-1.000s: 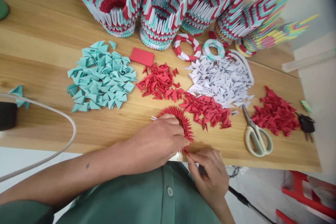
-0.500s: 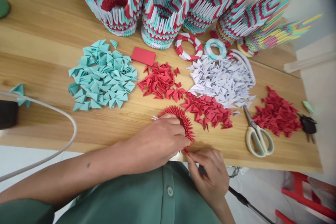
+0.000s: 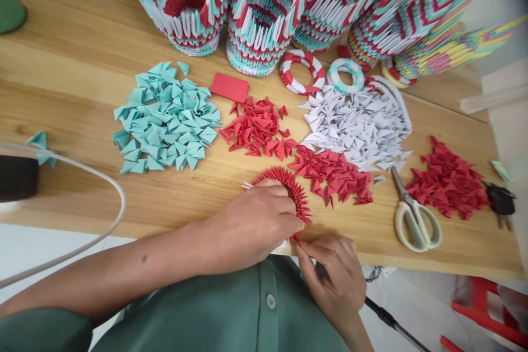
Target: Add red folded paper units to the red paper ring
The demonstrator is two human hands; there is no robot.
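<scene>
A ring of red folded paper pieces (image 3: pixel 300 198), spiky on its outer side, lies near the table's front edge. My left hand (image 3: pixel 258 220) is closed over the ring's near left part and hides much of it. Fingers and thumb of my right hand (image 3: pixel 336 272) pinch a small red paper piece (image 3: pixel 297 238) at the ring's lower right end. A white tip (image 3: pixel 247 185) pokes out left of the ring. Just beyond lie a pile of red folded pieces (image 3: pixel 336 173) and another red pile (image 3: pixel 258 126).
Turquoise pieces (image 3: pixel 167 118) lie at left, white pieces (image 3: pixel 357 126) at right. Scissors (image 3: pixel 416 220) rest beside a further red pile (image 3: pixel 447 179). Several paper vessels (image 3: pixel 256 38) line the back, with a red-white ring (image 3: pixel 302 71) in front. A white cable (image 3: pixel 99 176) crosses the left side.
The whole view has shifted slightly, so the things appear a little farther right. Both hands keep nearly the same grip on the ring and the small red piece.
</scene>
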